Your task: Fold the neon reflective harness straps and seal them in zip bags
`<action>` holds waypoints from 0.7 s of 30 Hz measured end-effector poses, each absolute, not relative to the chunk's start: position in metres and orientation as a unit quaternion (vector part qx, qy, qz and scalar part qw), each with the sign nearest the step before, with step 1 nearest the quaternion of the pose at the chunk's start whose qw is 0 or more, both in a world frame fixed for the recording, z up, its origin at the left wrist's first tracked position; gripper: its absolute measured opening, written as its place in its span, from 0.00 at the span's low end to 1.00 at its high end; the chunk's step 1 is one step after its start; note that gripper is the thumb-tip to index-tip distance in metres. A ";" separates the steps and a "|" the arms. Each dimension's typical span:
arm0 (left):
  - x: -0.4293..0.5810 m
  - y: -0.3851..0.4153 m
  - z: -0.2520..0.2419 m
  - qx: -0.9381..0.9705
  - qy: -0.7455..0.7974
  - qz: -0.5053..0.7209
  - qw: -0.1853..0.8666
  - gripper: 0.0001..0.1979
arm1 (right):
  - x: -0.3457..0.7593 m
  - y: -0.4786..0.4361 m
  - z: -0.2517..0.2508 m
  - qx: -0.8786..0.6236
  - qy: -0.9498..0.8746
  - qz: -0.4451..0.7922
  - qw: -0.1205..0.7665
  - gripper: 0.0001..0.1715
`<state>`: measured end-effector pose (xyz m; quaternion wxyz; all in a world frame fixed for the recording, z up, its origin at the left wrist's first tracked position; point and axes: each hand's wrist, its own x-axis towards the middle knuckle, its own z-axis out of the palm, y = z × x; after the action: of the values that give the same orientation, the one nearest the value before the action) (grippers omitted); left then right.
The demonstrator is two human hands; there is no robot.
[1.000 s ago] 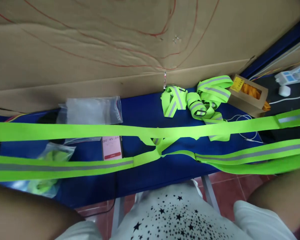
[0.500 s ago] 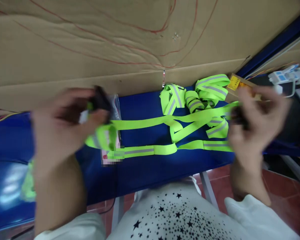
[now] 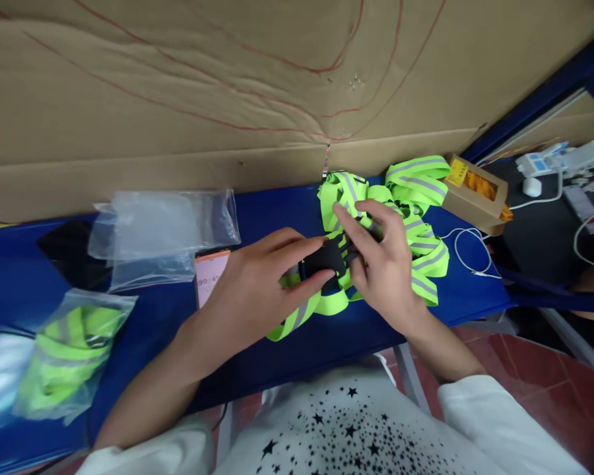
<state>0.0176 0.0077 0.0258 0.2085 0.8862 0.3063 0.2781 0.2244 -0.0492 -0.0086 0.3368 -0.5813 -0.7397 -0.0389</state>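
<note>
My left hand [image 3: 272,274] pinches a flat black piece [image 3: 327,258] between thumb and fingers, attached to a fluorescent yellow-green reflective strap [image 3: 332,303] with grey stripes. Close against it, my right hand [image 3: 382,264] grips another dark part of the strap, which looks like a buckle half. Fingers cover much of this part, so whether the two pieces are joined cannot be told. Loops of the strap hang below my hands. Behind them lie more reflective straps [image 3: 418,173], coiled in a bunch on the blue table [image 3: 257,218].
Clear plastic bags [image 3: 163,224] lie at the left beside a phone [image 3: 212,274] and a black item [image 3: 69,251]. Nearer, a bag holds a folded strap [image 3: 74,356]. At right are a cardboard box [image 3: 475,191], a white cable [image 3: 470,254] and a power strip [image 3: 539,161].
My hands were wide apart with the strap stretched between them. Both have come inward and meet over the middle of the table, with the strap now slack in loops.
</note>
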 end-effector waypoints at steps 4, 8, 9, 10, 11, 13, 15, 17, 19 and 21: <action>0.015 0.009 0.028 0.876 0.325 0.296 0.199 0.14 | 0.218 -0.043 0.001 -0.585 -0.735 -0.062 0.336 0.46; 0.011 0.014 0.026 0.863 0.344 0.316 0.193 0.15 | 0.202 -0.037 0.010 -0.582 -0.757 -0.073 0.288 0.42; 0.011 0.016 0.025 0.857 0.352 0.323 0.192 0.15 | 0.198 -0.035 0.012 -0.576 -0.765 -0.066 0.279 0.42; 0.010 0.019 0.023 0.852 0.358 0.329 0.193 0.14 | 0.195 -0.033 0.015 -0.567 -0.776 -0.056 0.271 0.42; 0.009 0.022 0.022 0.848 0.362 0.333 0.196 0.14 | 0.193 -0.031 0.018 -0.553 -0.789 -0.041 0.264 0.42; 0.005 0.029 0.022 0.842 0.366 0.339 0.205 0.13 | 0.195 -0.027 0.026 -0.522 -0.816 0.003 0.249 0.43; 0.001 0.034 0.025 0.833 0.364 0.351 0.224 0.15 | 0.204 -0.023 0.037 -0.487 -0.841 0.064 0.229 0.47; -0.004 0.038 0.031 0.819 0.361 0.358 0.267 0.17 | 0.218 -0.017 0.049 -0.450 -0.859 0.124 0.211 0.55; -0.008 0.040 0.037 0.800 0.352 0.359 0.329 0.17 | 0.230 -0.010 0.060 -0.419 -0.868 0.170 0.206 0.60; -0.008 0.040 0.042 0.768 0.343 0.372 0.392 0.16 | 0.237 -0.001 0.067 -0.405 -0.862 0.218 0.214 0.60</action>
<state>-0.0082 0.0400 0.0424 0.3925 0.7684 0.3426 0.3717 0.2370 -0.0007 0.0666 0.2142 -0.4048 -0.8617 0.2183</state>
